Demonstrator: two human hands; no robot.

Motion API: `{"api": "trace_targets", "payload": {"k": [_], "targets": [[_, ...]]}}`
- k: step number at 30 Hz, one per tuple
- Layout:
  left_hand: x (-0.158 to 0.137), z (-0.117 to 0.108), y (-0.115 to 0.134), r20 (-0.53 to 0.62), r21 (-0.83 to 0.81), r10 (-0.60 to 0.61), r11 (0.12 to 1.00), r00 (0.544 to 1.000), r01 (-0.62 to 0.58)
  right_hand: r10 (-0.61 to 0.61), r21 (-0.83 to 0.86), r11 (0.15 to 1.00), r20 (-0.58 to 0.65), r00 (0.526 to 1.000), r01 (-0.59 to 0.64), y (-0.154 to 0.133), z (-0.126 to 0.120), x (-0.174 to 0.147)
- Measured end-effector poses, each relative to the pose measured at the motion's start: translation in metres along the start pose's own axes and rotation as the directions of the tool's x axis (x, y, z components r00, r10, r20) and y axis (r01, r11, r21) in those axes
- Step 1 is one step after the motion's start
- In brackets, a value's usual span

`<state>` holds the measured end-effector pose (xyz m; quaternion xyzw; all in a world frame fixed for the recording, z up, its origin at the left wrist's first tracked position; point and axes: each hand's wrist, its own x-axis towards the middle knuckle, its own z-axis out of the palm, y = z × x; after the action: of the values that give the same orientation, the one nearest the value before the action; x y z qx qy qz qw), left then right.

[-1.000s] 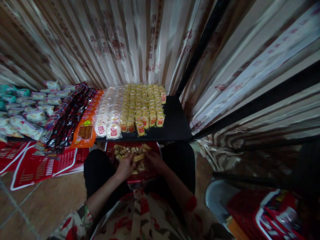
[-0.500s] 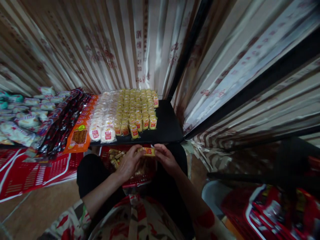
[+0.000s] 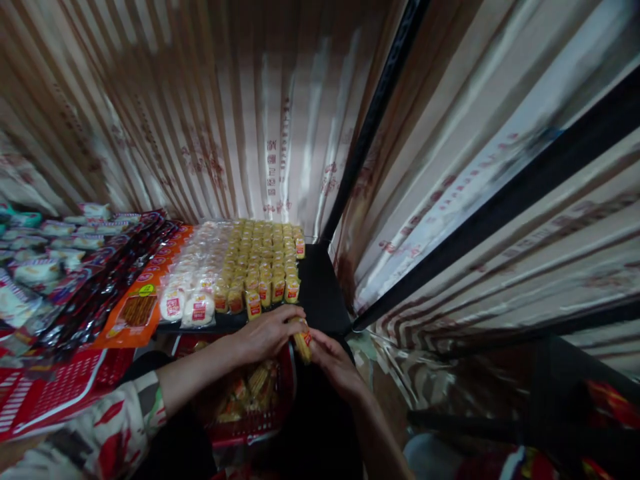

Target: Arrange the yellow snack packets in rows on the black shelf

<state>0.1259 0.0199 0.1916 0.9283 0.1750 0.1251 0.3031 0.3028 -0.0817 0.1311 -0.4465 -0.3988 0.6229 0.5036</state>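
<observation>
A yellow wrapped snack pack (image 3: 302,341) with a red label is held between my two hands, in front of the black shelf (image 3: 320,287). My left hand (image 3: 273,331) grips its upper end, fingers bent over it. On its right side the fingers of my right hand (image 3: 333,360) are closed. Just beyond my left hand stand rows of similar yellow snack packs (image 3: 265,267) on the shelf. Below my forearm, a red basket (image 3: 287,387) holds more yellow packs (image 3: 250,393).
Left of the yellow rows lie white round packs (image 3: 199,308), an orange snack bag (image 3: 137,310), dark red packets (image 3: 100,287) and white-wrapped packs (image 3: 37,272). Another red basket (image 3: 55,393) is at lower left. A pleated curtain (image 3: 240,133) and black posts (image 3: 370,127) enclose the shelf.
The snack pack has turned from lying level to pointing steeply down, and both hands have shifted with it toward the shelf's right part. The view has tilted upward, showing more curtain.
</observation>
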Motion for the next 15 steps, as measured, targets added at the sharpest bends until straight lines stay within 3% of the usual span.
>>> {"api": "trace_targets", "payload": {"k": [5,9,15], "targets": [[0.036,0.004,-0.009,-0.046,0.198,0.124,0.974,0.991,-0.113,-0.034,0.041,0.998,-0.200,0.979,0.043,-0.001,-0.014,0.020],[0.063,0.011,-0.010,-0.122,0.314,0.054,0.949,0.991,-0.013,-0.045,0.099,0.989,-0.484,0.874,0.106,0.005,-0.027,0.051],[0.109,0.009,-0.019,-0.054,0.440,0.007,0.898,0.999,0.018,-0.186,-0.041,0.979,-0.595,0.782,0.201,0.002,-0.053,0.108]]}}
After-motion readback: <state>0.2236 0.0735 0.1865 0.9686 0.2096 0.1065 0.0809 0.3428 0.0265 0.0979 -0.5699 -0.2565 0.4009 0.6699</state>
